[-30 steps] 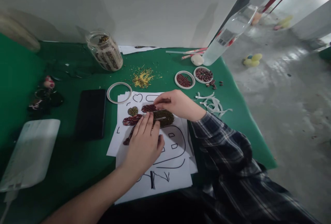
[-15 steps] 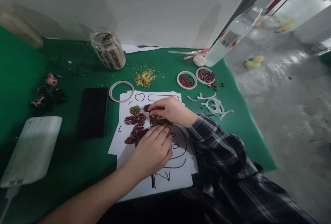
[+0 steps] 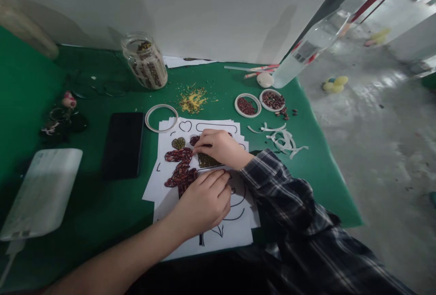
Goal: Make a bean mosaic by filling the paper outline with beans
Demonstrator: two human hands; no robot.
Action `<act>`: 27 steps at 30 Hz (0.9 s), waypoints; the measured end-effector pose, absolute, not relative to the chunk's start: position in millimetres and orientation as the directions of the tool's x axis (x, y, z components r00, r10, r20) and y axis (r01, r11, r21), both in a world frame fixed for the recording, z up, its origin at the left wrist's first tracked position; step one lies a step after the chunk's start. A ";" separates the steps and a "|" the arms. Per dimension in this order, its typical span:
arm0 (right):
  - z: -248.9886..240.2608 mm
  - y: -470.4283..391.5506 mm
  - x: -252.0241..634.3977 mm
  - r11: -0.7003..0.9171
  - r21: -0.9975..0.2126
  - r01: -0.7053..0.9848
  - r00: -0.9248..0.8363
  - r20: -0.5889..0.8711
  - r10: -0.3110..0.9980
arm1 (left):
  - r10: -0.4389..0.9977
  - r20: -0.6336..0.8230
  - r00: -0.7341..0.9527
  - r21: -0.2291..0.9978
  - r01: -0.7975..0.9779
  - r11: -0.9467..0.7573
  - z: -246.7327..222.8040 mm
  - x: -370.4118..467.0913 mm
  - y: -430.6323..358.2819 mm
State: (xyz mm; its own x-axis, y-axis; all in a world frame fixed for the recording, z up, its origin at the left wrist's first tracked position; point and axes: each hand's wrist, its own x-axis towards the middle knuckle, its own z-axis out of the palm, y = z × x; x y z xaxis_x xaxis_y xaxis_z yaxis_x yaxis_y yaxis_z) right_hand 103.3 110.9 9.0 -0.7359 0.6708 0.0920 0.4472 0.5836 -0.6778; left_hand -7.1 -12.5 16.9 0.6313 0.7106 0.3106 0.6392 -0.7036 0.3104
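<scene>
My right hand bends over the white paper, thumb and fingertips pinched together beside dark red beans; whatever is between them is too small to make out. Below it my left hand rests on the sheet, fingers curled together, tips partly hidden. Dark red kidney beans fill part of the black line drawing on the left. Green mung beans fill a heart shape and a dark rectangle under my right hand. An unfilled heart outline lies near the top edge.
Two round lids with small red beans and larger beans stand right, near white curled strips. Yellow grains, a ring, a glass jar, a black phone, a white power bank and a bottle surround the paper.
My right hand has shifted slightly down and left, its fingertips now closer to the red beans. My left hand has moved slightly down and right. The view has tilted a little.
</scene>
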 end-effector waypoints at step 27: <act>17.4 115.0 115.8 0.791 -0.509 0.340 -0.870 0.149 0.469 | 0.720 0.295 0.628 0.320 0.646 -0.693 17.3 -8.2 -12.5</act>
